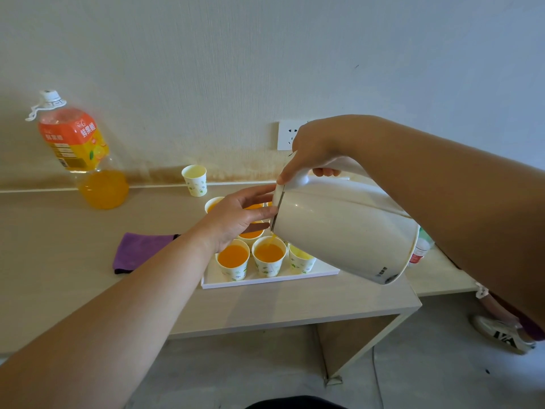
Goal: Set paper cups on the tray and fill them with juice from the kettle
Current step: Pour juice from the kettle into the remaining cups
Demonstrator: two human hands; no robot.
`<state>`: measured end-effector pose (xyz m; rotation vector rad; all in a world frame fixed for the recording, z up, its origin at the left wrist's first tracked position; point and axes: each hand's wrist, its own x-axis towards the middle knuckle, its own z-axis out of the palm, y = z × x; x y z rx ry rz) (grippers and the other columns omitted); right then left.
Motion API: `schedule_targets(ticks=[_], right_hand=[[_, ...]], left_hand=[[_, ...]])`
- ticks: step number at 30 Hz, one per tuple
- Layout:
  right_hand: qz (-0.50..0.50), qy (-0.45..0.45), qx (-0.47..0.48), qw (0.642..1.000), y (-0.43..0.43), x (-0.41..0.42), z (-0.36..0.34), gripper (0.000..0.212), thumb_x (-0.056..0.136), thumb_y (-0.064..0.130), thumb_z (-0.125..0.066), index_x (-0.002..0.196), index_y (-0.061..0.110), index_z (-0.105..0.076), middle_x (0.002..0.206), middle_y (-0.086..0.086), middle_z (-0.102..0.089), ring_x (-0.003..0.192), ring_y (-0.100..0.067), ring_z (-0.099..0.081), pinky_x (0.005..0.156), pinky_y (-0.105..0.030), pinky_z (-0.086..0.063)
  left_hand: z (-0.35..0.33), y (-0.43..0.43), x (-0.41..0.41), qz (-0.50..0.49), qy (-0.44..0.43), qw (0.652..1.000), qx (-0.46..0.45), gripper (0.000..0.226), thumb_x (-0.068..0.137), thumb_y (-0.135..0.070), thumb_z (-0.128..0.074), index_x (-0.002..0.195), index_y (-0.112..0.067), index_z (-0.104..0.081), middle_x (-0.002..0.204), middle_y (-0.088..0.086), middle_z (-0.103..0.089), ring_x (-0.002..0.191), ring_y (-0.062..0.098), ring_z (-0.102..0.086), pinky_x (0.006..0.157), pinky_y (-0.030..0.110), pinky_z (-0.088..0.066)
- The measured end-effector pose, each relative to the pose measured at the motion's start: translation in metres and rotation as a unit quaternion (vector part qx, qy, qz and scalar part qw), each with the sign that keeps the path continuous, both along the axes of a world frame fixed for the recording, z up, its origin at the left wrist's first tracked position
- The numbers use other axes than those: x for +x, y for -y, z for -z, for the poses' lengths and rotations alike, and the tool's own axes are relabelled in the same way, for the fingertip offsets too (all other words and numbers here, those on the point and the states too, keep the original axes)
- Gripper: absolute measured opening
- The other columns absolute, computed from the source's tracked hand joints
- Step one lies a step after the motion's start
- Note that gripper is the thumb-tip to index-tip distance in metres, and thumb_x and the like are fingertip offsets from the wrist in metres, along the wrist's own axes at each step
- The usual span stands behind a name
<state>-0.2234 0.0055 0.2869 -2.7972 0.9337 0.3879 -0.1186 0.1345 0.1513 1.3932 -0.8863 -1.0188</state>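
A white kettle [342, 231] is tipped to the left over a white tray [265, 281], and a thin orange stream runs from its spout into a front-row paper cup [269, 259]. My right hand [312, 154] grips the kettle's handle from above. My left hand [239, 215] has straight fingers pressed flat against the kettle's lid. Several paper cups of orange juice stand on the tray, among them one at the front left [233, 262]. The front right cup [301, 261] shows a pale inside. The back cups are partly hidden by my left hand.
One paper cup [194, 180] stands off the tray near the wall. A large orange juice bottle [78, 149] stands at the back left. A purple cloth [138, 250] lies left of the tray. A wall socket [287, 135] is behind my right hand. The table edge drops off at right.
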Motion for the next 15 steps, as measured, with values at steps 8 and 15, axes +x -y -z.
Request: schedule_targets(ticks=[8,15], right_hand=[[0.000,-0.006,-0.006,1.000,0.0000,0.0000,-0.0007,0.047,0.075,0.058,-0.068,0.069,0.013,-0.059,0.055,-0.001,-0.057,0.045,-0.017,-0.054,0.059,-0.026,-0.044],[-0.003,-0.009,-0.009,1.000,-0.0012,0.0001,-0.0027,0.047,0.076,0.057,-0.068,0.068,0.013,-0.058,0.056,-0.002,-0.056,0.046,-0.016,-0.053,0.059,-0.026,-0.044]], left_hand=[[-0.0007,0.0003,0.0003,-0.001,0.007,1.000,0.006,0.040,0.083,-0.012,-0.069,0.118,-0.031,-0.061,0.121,-0.006,-0.067,0.111,0.017,-0.064,0.096,0.042,-0.051],[-0.0020,0.0003,-0.0010,-0.003,0.004,1.000,0.004,0.039,0.083,-0.012,-0.069,0.115,-0.032,-0.062,0.120,-0.006,-0.067,0.111,0.017,-0.064,0.095,0.039,-0.052]])
